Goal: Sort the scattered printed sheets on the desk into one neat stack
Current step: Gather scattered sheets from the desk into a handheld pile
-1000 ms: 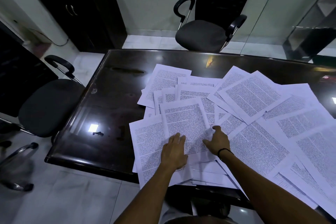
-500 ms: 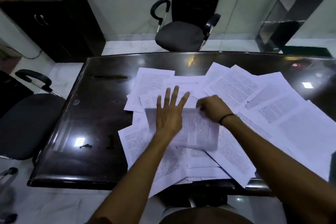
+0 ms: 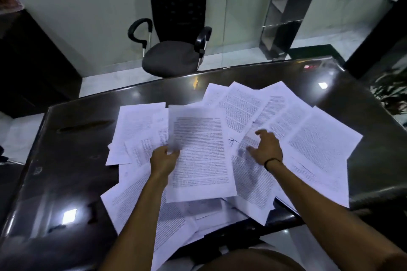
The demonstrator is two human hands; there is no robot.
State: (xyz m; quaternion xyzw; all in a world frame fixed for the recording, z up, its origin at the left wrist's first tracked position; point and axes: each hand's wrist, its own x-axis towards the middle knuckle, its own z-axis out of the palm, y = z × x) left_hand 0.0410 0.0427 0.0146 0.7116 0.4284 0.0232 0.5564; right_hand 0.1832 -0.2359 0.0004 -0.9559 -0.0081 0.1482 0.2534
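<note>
Several printed sheets [image 3: 308,138] lie scattered and overlapping across the dark glossy desk [image 3: 72,160]. My left hand [image 3: 164,160] pinches the left edge of one printed sheet [image 3: 200,156] and holds it lifted above the pile, text facing me. My right hand [image 3: 266,147] hovers over the sheets to the right of it, fingers spread and loosely bent, holding nothing. A black band sits on the right wrist. More sheets [image 3: 141,202] hang over the desk's near edge below my arms.
A black office chair [image 3: 174,55] stands beyond the desk's far edge. A dark cabinet [image 3: 33,61] is at the left, a glass partition and shelf [image 3: 279,17] at the back right, a plant [image 3: 389,90] at the right edge.
The sheet my right hand was lifting has passed to my left hand, which now holds it upright. My right hand let go and moved right over the pile. The view tilted up.
</note>
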